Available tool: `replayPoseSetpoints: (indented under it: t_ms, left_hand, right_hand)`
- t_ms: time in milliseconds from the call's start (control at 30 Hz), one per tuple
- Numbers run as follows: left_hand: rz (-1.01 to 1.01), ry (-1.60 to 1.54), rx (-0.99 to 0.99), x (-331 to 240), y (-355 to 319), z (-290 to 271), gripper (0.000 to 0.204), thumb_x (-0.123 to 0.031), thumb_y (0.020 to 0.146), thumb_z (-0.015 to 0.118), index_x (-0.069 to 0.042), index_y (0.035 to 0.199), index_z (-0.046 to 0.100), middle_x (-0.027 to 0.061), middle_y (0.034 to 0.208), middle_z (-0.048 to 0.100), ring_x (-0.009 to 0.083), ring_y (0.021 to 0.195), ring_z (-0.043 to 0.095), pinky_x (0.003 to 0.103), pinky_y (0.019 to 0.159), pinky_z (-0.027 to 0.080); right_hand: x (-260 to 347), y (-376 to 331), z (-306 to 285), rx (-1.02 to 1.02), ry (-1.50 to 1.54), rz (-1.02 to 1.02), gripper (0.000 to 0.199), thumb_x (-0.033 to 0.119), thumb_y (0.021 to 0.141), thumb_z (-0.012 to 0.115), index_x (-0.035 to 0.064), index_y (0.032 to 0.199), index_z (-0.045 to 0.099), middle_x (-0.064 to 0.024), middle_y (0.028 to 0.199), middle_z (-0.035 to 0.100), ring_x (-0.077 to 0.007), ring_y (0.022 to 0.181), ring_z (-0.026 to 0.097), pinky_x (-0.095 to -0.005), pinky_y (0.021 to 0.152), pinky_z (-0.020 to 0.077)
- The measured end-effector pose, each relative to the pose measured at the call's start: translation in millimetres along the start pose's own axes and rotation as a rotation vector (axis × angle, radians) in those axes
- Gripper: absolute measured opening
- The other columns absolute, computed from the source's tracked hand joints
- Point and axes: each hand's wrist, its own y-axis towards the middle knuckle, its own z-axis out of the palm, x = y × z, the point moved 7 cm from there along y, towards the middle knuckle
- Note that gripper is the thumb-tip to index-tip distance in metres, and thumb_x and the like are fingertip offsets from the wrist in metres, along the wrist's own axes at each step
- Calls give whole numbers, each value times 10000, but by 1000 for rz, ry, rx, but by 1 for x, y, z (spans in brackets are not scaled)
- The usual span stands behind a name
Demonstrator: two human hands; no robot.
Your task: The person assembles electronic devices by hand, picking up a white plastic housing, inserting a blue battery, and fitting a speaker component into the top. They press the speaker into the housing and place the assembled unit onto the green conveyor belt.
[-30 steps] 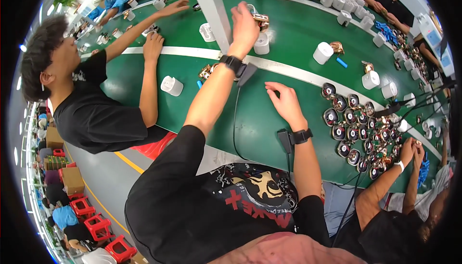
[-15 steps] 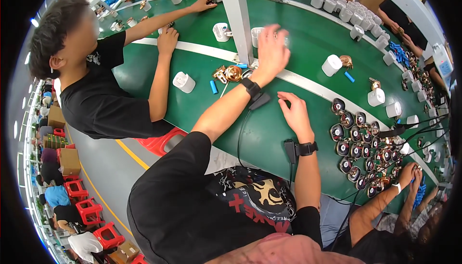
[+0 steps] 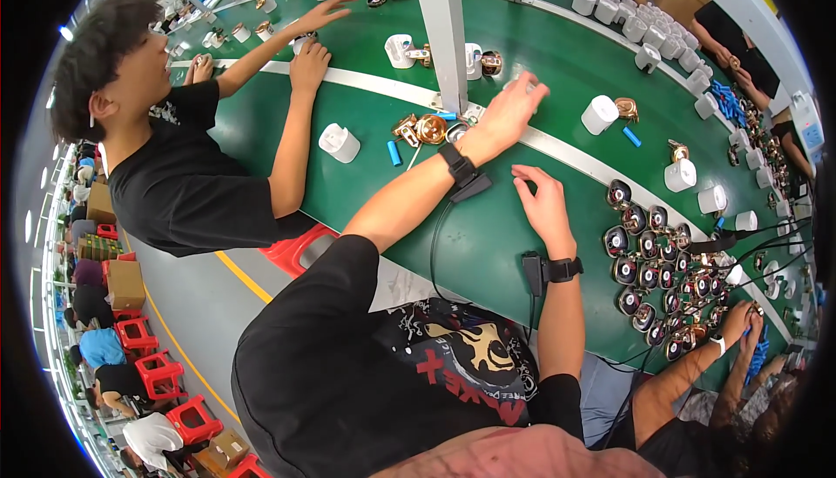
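In the head view, our left hand (image 3: pixel 507 119) hangs over the green table (image 3: pixel 483 239), between a white housing (image 3: pixel 473 61) with a coppery part (image 3: pixel 492 63) beside it and a second white housing (image 3: pixel 599 116). Its fingers are bent and blurred; we cannot tell whether they grip anything. Our right hand (image 3: pixel 546 203) holds thumb and fingers apart, left of the clustered dark round parts (image 3: pixel 649 247).

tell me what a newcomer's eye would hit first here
Probably the crowded cluster of dark, round-faced parts with gold-coloured trim, spread over the green table to the right of the person's right hand. Next might come the left hand, stretched out over the pale strip, and the white post rising just left of it. A co-worker in black fills much of the left side.
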Motion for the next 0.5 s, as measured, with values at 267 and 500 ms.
replayPoseSetpoints:
  t_ms: [267, 500]
  left_hand:
    - [69, -386, 242, -41, -47, -7, 502, 48, 685, 694, -40, 1164, 575, 152, 1222, 534, 318, 994, 596, 413, 823, 515]
    - [285, -16, 1, -52, -55, -22, 551, -30, 675, 771, -41, 1184, 559, 153, 1241, 556, 297, 1111, 563, 402, 898, 497]
  right_hand:
    - [-31, -2, -41, -388, 97, 245, 220, 76, 913, 625, -20, 1111, 642, -144, 977, 716, -165, 875, 691, -297, 790, 531]
    - [-24, 0, -23, -239, -2, 192, 233, 68, 898, 632, -25, 1110, 613, -120, 937, 713, -159, 831, 681, -304, 768, 530]
